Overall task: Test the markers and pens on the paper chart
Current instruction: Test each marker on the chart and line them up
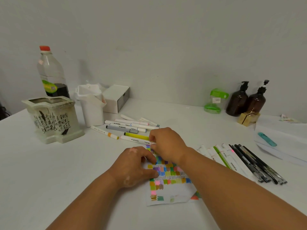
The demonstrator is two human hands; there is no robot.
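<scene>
The paper chart (172, 190), filled with small coloured swatches and zigzag pen lines, lies on the white table in front of me. My left hand (135, 165) rests flat on the chart's left edge, fingers spread. My right hand (166, 143) is at the chart's far edge, its fingertips closed on the end of a white marker (134, 139) that lies on the table. A yellow-green marker (136, 136) lies just behind it. A loose group of white markers (127, 126) sits farther back. To the right lies a row of markers and black pens (245, 161).
A ceramic pot with black calligraphy (51, 118) and a bottle with a red cap (51, 73) stand at the left. A white holder (92, 105) and white box (115, 97) stand behind the markers. Two brown pump bottles (245, 100), a green container (214, 102) and papers (282, 143) are at the right.
</scene>
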